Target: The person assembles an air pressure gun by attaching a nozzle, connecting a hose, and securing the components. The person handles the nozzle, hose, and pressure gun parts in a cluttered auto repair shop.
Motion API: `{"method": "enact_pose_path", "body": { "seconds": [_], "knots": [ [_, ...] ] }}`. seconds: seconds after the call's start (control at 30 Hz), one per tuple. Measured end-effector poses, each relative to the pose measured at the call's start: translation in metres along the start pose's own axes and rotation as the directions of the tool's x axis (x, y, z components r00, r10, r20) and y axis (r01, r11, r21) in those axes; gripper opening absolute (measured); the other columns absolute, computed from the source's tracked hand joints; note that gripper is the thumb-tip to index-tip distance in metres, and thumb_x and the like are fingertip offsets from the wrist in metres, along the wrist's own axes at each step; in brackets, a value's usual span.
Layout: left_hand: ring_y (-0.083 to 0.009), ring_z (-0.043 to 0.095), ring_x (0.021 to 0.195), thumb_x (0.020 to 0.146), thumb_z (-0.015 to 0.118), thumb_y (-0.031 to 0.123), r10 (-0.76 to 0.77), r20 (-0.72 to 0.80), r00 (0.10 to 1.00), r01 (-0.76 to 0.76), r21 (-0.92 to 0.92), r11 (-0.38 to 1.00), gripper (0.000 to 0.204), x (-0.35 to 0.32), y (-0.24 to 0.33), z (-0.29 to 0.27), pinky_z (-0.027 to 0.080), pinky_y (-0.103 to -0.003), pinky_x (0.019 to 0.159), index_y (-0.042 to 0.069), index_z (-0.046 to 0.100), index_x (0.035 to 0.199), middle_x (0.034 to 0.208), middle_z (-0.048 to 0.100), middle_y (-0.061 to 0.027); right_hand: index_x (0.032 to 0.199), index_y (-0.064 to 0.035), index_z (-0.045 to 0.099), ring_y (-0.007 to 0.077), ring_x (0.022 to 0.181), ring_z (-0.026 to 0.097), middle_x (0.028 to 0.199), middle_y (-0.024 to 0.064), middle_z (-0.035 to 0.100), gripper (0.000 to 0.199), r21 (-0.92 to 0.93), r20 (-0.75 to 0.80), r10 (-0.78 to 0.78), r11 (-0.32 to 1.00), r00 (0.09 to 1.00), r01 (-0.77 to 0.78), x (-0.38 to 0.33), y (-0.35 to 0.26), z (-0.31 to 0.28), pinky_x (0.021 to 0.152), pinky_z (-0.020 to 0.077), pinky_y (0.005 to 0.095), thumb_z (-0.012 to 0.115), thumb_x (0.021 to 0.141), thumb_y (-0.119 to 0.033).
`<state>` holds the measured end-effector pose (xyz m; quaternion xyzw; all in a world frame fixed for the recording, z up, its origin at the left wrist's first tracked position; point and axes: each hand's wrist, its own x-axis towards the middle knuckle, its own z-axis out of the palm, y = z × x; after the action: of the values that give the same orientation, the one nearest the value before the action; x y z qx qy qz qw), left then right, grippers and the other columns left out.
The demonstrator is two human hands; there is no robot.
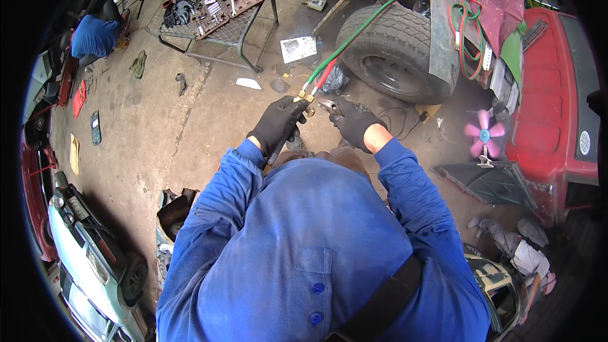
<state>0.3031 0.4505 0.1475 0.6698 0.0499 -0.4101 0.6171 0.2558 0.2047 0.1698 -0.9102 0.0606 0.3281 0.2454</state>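
My left hand (277,121), in a black glove, is wrapped round a brass gas torch (306,97). A green hose (373,18) and a red hose (325,75) join the torch's fittings and run off to the upper right. My right hand (356,121), gloved as well, grips a pair of pliers (329,106). The jaws of the pliers point at the brass fittings, a short way to their right. Contact between jaws and fittings cannot be made out. The lower part of the torch is hidden by my left hand.
A large tyre (396,50) lies just beyond my right hand. Ahead stands a mesh-topped metal stand (244,28) with a socket tool case (229,6). A pink-bladed fan (485,134) is at right, by a red vehicle body (541,101). Another person (96,37) crouches far left.
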Motion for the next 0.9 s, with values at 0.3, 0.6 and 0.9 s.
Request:
{"method": "enact_pose_path", "body": {
  "seconds": [0.3, 0.6, 0.9],
  "knots": [
    [-0.0099, 0.060, 0.061, 0.109, 0.065, 0.043, 0.000, -0.015, 1.000, 0.001, 0.075, 0.997, 0.035, -0.007, 0.003, 0.016, 0.047, -0.027, 0.053, 0.008, 0.069, 0.111, 0.087, 0.065, -0.0018, 0.140, -0.0112, 0.061, 0.0439, 0.119, 0.070, 0.128, 0.0257, 0.072, 0.037, -0.041, -0.098, -0.117, 0.993, 0.988, 0.114, 0.007, -0.002, 0.014, 0.100, 0.0550, 0.0524, 0.056, 0.109, -0.031],
    [-0.0066, 0.051, 0.063, 0.108, 0.067, 0.038, 0.055, -0.055, 0.997, -0.047, 0.138, 0.989, 0.031, -0.006, 0.002, 0.023, 0.041, -0.025, 0.055, 0.007, 0.069, 0.114, 0.088, 0.065, 0.0007, 0.135, -0.0064, 0.060, 0.0455, 0.115, 0.070, 0.122, 0.0261, 0.072, 0.031, 0.059, -0.254, -0.277, 0.952, 0.927, 0.301, 0.003, 0.004, 0.020, 0.099, 0.0548, 0.0541, 0.057, 0.107, -0.021],
    [-0.0180, 0.065, 0.082, 0.102, 0.070, 0.042, 0.087, -0.138, 0.987, -0.060, 0.186, 0.981, 0.044, -0.002, 0.000, 0.033, 0.052, -0.038, 0.077, 0.001, 0.069, 0.117, 0.088, 0.069, -0.0083, 0.130, -0.0107, 0.062, 0.0420, 0.117, 0.069, 0.128, 0.0206, 0.070, 0.026, -0.012, -0.167, -0.187, 0.982, 0.968, 0.187, 0.002, -0.006, 0.015, 0.097, 0.0559, 0.0531, 0.058, 0.107, -0.023]
  ]
}}
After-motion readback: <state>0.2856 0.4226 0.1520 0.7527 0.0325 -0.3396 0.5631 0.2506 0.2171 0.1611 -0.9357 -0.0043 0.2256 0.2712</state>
